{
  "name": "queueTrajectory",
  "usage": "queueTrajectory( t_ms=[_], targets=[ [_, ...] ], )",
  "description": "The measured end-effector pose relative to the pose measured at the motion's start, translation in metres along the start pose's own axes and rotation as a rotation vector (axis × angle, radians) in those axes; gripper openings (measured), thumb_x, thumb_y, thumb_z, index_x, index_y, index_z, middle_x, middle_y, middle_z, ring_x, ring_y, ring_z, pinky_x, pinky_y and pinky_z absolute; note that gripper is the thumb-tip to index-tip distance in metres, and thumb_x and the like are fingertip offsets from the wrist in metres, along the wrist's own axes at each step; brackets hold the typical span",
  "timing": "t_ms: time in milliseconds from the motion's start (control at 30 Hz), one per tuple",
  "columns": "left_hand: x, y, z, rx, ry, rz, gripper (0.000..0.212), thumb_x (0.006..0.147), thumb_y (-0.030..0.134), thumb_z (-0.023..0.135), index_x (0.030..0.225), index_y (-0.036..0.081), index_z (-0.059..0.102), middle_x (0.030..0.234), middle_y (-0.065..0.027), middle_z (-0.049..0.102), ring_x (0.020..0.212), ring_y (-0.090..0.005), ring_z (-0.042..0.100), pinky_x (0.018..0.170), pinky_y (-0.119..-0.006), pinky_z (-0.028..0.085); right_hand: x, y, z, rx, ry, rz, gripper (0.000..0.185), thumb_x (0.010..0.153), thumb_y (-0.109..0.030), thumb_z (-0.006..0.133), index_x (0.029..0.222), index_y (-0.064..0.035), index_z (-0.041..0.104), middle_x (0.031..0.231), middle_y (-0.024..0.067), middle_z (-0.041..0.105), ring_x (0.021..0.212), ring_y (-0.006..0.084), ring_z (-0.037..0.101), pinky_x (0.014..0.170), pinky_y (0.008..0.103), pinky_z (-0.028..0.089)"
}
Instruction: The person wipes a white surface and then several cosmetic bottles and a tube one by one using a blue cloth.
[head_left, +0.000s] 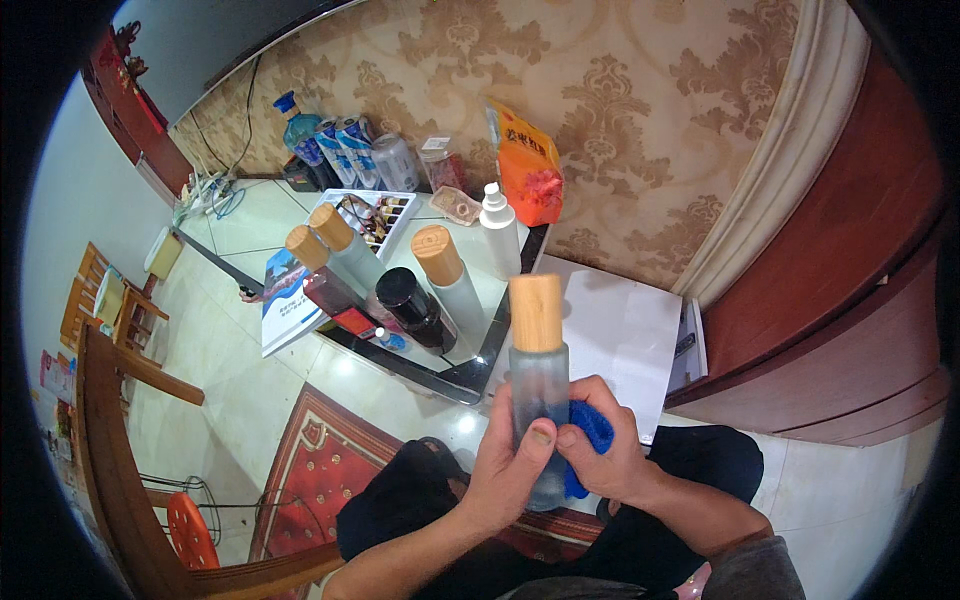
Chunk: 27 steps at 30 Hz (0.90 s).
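Observation:
A frosted glass bottle (540, 382) with a bamboo-look cap (536, 313) stands nearly upright in front of me, held above my lap. My left hand (510, 457) wraps around its lower half, thumb across the front. On the bottle's right side, my right hand (607, 450) presses a blue cloth (589, 442) against the glass. The cloth is partly hidden by my fingers. Beyond my hands, on the cabinet top, stand a similar frosted bottle (463, 300), a black bottle (416, 311) and a white pump bottle (500, 236).
More wood-capped bottles (352, 255) stand by a dark red box (341, 300) and a booklet (289, 300). Behind them are a white tray of small vials (405, 232) and an orange pouch (529, 172). A white surface (615, 322) adjoins the cabinet's dark edge. A wooden chair frame (112, 465) is left.

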<state>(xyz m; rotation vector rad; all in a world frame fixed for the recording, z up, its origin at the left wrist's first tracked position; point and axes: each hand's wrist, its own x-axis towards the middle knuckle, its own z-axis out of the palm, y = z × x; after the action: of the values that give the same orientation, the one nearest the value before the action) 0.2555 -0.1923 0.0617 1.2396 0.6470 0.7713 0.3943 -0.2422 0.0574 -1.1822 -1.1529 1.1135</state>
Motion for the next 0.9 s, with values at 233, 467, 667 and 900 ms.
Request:
queueTrajectory(
  t_ms=[233, 467, 667, 900],
  targets=[
    [0.004, -0.007, -0.001, 0.112, 0.128, 0.09, 0.05, 0.089, 0.021, 0.056, 0.128, 0.0, 0.031, 0.113, -0.0149, 0.052, 0.101, -0.0196, 0.051, 0.089, -0.033, 0.041, 0.005, 0.005, 0.004, 0.084, 0.29, -0.152, 0.038, 0.084, -0.009, 0.063, 0.115, -0.0055, 0.041, 0.1, 0.0055, 0.053, 0.091, 0.0113, 0.053, 0.077, 0.0262, 0.047],
    [-0.006, -0.004, 0.014, 0.891, 0.065, 0.113, 0.069, 0.077, 0.019, 0.067, 0.128, -0.003, 0.026, 0.102, -0.0272, 0.054, 0.086, -0.0397, 0.061, 0.072, -0.04, 0.05, 0.0, 0.007, -0.001, 0.001, 0.074, -0.104, 0.079, 0.083, -0.015, 0.066, 0.141, -0.0045, 0.014, 0.126, 0.0142, 0.042, 0.114, 0.0186, 0.046, 0.095, 0.0327, 0.038],
    [-0.009, -0.006, 0.01, 0.853, -0.072, 0.072, 0.065, 0.082, 0.019, 0.063, 0.129, -0.003, 0.024, 0.096, -0.0249, 0.058, 0.079, -0.0322, 0.064, 0.068, -0.037, 0.051, 0.014, -0.008, -0.02, 0.165, 0.231, -0.119, 0.072, 0.081, -0.01, 0.065, 0.14, -0.0091, 0.025, 0.105, 0.0028, 0.051, 0.095, 0.0108, 0.05, 0.086, 0.026, 0.041],
    [-0.008, 0.003, 0.004, -0.24, -0.567, -0.595, 0.045, 0.094, 0.019, 0.047, 0.13, 0.005, 0.024, 0.096, -0.0145, 0.057, 0.071, -0.0208, 0.063, 0.059, -0.031, 0.053, 0.024, -0.011, -0.042, 0.528, 0.28, -0.171, 0.037, 0.089, -0.029, 0.057, 0.114, -0.0015, 0.051, 0.103, 0.0062, 0.058, 0.09, 0.0123, 0.056, 0.082, 0.0239, 0.044]
  ],
)
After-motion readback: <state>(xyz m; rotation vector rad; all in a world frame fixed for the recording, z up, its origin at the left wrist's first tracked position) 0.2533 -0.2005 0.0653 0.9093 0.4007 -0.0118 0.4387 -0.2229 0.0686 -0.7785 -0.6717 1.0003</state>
